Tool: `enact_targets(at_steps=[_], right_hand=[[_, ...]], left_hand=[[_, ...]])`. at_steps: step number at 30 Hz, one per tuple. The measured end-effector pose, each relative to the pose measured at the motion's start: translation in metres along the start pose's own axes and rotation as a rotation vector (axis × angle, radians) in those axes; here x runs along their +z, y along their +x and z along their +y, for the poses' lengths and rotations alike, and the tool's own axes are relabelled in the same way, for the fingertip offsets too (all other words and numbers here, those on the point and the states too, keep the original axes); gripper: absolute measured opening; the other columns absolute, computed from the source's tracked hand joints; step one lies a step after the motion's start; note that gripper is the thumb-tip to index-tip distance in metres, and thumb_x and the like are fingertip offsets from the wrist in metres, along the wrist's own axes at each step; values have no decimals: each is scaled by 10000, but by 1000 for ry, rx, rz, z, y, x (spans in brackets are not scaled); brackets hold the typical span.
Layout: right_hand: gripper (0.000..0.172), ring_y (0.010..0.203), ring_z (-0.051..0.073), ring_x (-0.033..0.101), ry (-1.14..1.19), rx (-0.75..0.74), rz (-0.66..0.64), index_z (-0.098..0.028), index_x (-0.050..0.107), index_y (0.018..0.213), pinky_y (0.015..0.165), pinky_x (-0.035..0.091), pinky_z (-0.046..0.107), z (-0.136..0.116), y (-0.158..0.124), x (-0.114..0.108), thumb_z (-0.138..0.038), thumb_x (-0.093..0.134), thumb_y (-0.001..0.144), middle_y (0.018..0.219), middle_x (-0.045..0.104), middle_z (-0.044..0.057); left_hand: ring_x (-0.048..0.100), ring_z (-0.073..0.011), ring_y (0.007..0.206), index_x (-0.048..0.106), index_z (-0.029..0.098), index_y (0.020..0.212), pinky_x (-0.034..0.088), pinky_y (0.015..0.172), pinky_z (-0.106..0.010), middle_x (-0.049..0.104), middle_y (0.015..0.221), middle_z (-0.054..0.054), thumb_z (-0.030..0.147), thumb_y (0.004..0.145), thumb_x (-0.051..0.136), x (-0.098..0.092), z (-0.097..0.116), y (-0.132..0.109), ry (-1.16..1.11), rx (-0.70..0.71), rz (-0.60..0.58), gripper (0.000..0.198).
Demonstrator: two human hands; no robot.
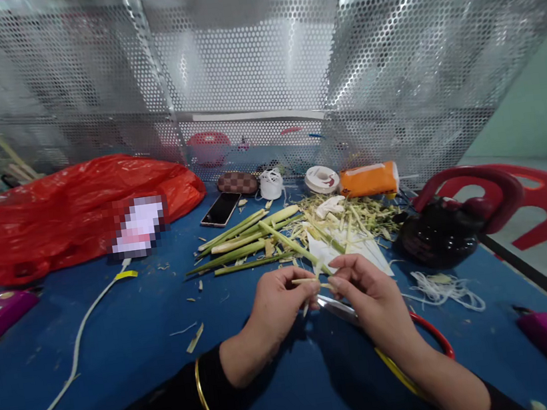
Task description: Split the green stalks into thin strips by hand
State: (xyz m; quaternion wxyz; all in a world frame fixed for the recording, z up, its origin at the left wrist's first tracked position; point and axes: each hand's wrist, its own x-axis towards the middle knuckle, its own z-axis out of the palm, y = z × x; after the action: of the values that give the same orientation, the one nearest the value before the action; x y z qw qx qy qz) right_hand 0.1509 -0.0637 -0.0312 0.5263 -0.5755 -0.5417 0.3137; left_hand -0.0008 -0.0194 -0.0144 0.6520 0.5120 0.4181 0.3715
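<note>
The person holds a pale strip (306, 281) of plant stem between both hands, a little above the blue table (121, 346), near its front edge. The left hand (279, 302) is closed on the strip, with thumb and fingertips pinching its left end. The right hand (371, 299) pinches the other end in the same way, fingers curled inward.

A pair of scissors (335, 309) lies under the right hand. Its blade points to 9 o'clock and its red loop shows at 4 o'clock from the wrist. Whether the palm really grips the scissors cannot be told.

The work looks like fine cleaning or splitting of the strip. To do it well, it seems best that both pinches stay close together, so that the thin piece does not bend or snap. The pull should probably go along the fibre, not across it. The blade is very near the fingers, so the fingertips should stay clear of its edge.

Both forearms come in from 6 o'clock and meet in a narrow V, with the wrists low and slightly bent. A gold bangle (201, 393) sits on the left wrist.

At 12 o'clock from the hands lie the green stalks (242, 239), and at 1 o'clock a heap of trimmings (350, 218).
</note>
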Motion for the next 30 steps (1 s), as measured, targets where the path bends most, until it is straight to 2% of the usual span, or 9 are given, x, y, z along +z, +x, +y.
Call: enact_targets(at_steps=[2, 4, 5, 7, 11, 17, 21, 24, 30], right_hand=[[169, 730, 191, 589, -118, -102, 43, -211, 555, 996, 681, 460, 320, -2, 0, -3, -313, 557, 861, 758, 614, 14], [118, 875, 227, 584, -270, -285, 146, -222, 580, 962, 784, 443, 364, -5, -2, -6, -286, 567, 864, 886, 629, 57], [74, 895, 235, 574, -340, -371, 175, -226, 594, 917, 797, 430, 373, -8, -3, -6, -272, 573, 864, 899, 626, 66], [69, 831, 228, 570, -423, -453, 131, -231, 606, 822, 751, 422, 363, -11, -7, -5, -258, 568, 873, 830, 625, 59], [159, 734, 199, 578, -397, -347, -67, -226, 597, 731, 681, 430, 321, -8, -11, 3, -299, 584, 872, 749, 630, 36], [176, 675, 180, 595, -278, -204, -43, -227, 635, 688, 648, 439, 284, -2, -12, 13, -304, 610, 844, 678, 632, 7], [154, 691, 187, 595, -292, -165, -7, -220, 638, 672, 668, 426, 287, 0, -13, 15, -277, 634, 816, 685, 636, 7], [186, 690, 184, 573, -316, -166, -24, -213, 589, 663, 670, 411, 290, 1, -13, 16, -252, 584, 844, 685, 610, 8], [176, 709, 178, 537, -293, -248, -128, -217, 535, 700, 674, 408, 283, -2, -13, 13, -197, 506, 873, 708, 578, 9]], left_hand=[[575, -114, 536, 694, 126, 740, 440, 582, -229, 645, 577, -27, 273, 650, 739, 0, 2, 0, -50, -28, 15, 178], [609, -129, 594, 708, 123, 776, 459, 616, -233, 667, 615, -40, 313, 634, 770, 0, 4, 1, -113, -58, 34, 245], [623, -137, 623, 714, 122, 794, 468, 633, -237, 677, 637, -44, 330, 623, 784, 0, 5, 1, -141, -68, 43, 278], [633, -140, 656, 722, 118, 823, 479, 663, -242, 693, 676, -49, 337, 608, 800, 1, 5, 1, -176, -60, 57, 316], [612, -124, 645, 739, 118, 837, 472, 659, -231, 706, 697, -37, 264, 592, 800, 2, 2, 0, -177, -12, 85, 291], [631, -145, 679, 755, 125, 782, 483, 675, -243, 720, 727, -39, 175, 518, 814, 7, 0, -1, -205, -40, 146, 276], [626, -134, 643, 755, 130, 767, 488, 661, -239, 720, 699, -32, 162, 505, 819, 9, -2, -1, -226, -59, 181, 272], [618, -128, 627, 759, 136, 762, 485, 660, -236, 722, 693, -27, 175, 532, 809, 8, -4, 0, -162, -25, 191, 239], [650, -180, 695, 768, 149, 728, 494, 697, -264, 739, 710, -45, 194, 572, 781, 5, -3, 0, -10, 51, 209, 163]])
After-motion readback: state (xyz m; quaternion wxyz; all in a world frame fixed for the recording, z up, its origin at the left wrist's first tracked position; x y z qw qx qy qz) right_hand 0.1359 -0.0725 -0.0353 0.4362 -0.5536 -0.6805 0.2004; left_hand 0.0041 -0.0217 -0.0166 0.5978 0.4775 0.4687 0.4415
